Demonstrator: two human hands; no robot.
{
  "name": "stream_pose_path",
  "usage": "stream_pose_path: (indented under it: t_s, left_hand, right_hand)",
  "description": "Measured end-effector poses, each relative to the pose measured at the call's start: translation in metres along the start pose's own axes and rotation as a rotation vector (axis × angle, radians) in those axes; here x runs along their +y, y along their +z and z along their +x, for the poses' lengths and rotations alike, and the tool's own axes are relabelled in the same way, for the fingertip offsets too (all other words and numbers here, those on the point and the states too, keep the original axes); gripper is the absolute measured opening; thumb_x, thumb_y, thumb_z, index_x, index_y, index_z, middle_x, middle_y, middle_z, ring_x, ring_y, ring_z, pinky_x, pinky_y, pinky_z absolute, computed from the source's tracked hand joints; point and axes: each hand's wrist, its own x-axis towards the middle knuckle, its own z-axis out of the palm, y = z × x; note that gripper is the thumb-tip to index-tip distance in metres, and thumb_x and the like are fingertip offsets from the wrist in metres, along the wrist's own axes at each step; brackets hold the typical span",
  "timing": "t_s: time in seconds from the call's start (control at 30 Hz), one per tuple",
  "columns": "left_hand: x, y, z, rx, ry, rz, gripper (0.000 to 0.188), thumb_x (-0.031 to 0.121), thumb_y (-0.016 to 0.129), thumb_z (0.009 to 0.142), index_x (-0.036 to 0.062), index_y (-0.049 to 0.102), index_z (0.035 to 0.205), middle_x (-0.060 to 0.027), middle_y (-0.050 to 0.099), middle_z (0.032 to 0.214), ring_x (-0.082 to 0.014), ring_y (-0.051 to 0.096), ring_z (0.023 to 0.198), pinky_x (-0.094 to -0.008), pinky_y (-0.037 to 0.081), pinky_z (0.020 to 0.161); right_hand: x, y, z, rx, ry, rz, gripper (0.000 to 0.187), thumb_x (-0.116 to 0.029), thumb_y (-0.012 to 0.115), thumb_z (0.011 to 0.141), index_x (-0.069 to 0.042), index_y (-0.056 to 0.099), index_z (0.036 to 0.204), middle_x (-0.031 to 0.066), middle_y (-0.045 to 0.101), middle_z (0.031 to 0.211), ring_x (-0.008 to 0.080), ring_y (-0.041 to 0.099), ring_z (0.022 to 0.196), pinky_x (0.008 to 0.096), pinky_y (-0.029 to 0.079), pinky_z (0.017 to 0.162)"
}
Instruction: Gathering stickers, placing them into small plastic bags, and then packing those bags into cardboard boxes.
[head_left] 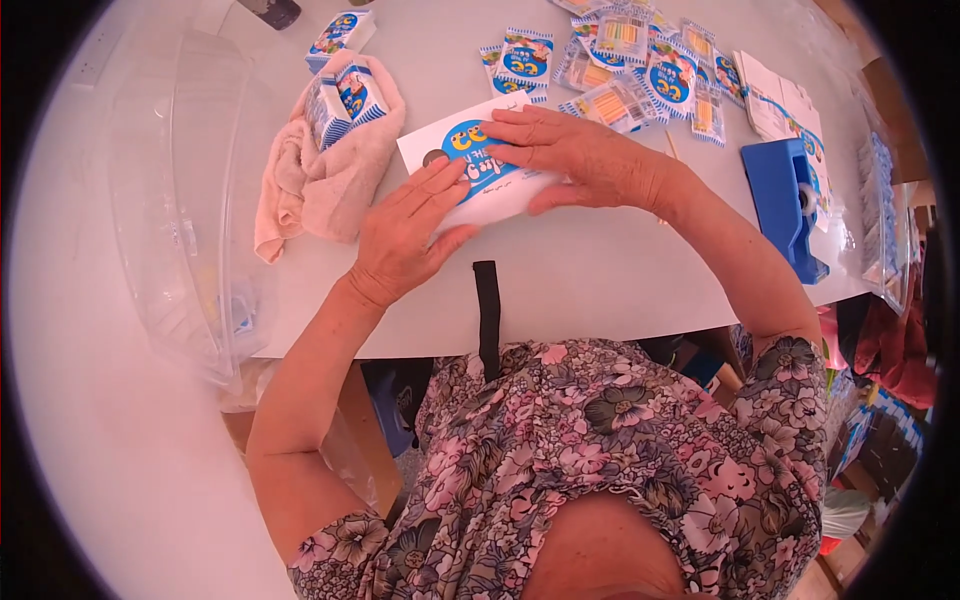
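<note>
A small white box (418, 142) with a blue oval print lies on the table between my hands, slightly tilted. My left hand (412, 225) grips its left part, with straight fingers over the printed face and the thumb at the near edge. My right hand (590, 160) holds the right end, fingers across the top and thumb along the near side. Part of the print is hidden under the fingers of both hands. Beyond the box lies a heap of small clear packets (668, 78) with coloured sticks inside and blue printed wrapping.
At left, a pink towel (325, 195) has blue-and-white packets (357, 92) on it, with another packet (340, 36) behind. A blue tape dispenser (780, 200) stands at right beside flat white cartons (775, 95). Clear plastic bins (165, 190) line the left. A black strap (487, 305) hangs over the near edge.
</note>
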Motion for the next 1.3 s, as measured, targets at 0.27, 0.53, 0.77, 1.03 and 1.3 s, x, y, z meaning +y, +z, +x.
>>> stream_pose_path:
  t_s: [0.27,0.53,0.77,1.03,1.3]
  left_hand:
    - [-0.013,-0.002,0.001,0.073,0.021,-0.174,0.033,0.008,0.083,0.072,0.0050,0.063,0.098,-0.0110,0.071,0.114,-0.0289,0.068,0.109,-0.0354,0.057,0.088]
    - [-0.016,-0.006,0.002,0.057,-0.067,-0.322,0.026,0.006,0.083,0.073,0.0033,0.064,0.089,-0.0110,0.073,0.109,-0.0267,0.068,0.108,-0.0346,0.058,0.088]
    - [-0.013,-0.009,0.001,0.030,0.017,-0.255,0.025,0.006,0.082,0.073,0.0023,0.063,0.089,-0.0118,0.071,0.113,-0.0297,0.066,0.111,-0.0370,0.057,0.091]
    - [-0.003,0.002,-0.010,0.066,0.043,-0.107,0.034,0.008,0.085,0.067,0.0019,0.060,0.089,-0.0128,0.068,0.120,-0.0338,0.061,0.119,-0.0446,0.050,0.103]
    - [0.006,-0.008,-0.022,-0.020,0.079,-0.044,0.042,0.005,0.085,0.066,0.0003,0.063,0.100,-0.0178,0.064,0.122,-0.0385,0.060,0.117,-0.0469,0.049,0.102]
  right_hand:
    - [0.000,0.005,-0.001,0.149,0.034,0.137,0.063,-0.014,0.082,0.072,-0.014,0.062,0.132,0.0078,0.054,0.142,0.0274,0.045,0.137,0.0439,0.027,0.121]
    - [0.001,-0.002,-0.001,0.153,0.190,0.444,0.046,-0.015,0.082,0.074,-0.014,0.070,0.119,0.0105,0.060,0.135,0.0269,0.048,0.135,0.0446,0.024,0.122]
    - [0.007,0.002,-0.008,0.176,0.132,0.470,0.045,-0.015,0.081,0.076,-0.015,0.070,0.119,0.0099,0.060,0.135,0.0274,0.047,0.136,0.0477,0.021,0.122]
    - [0.001,0.022,-0.015,0.329,-0.025,0.361,0.040,-0.020,0.077,0.081,-0.011,0.070,0.119,0.0098,0.060,0.136,0.0281,0.046,0.137,0.0520,0.025,0.119]
    - [0.007,0.049,-0.029,0.236,-0.236,0.185,0.049,-0.020,0.061,0.094,-0.003,0.051,0.139,0.0144,0.045,0.150,0.0341,0.034,0.144,0.0546,0.015,0.120]
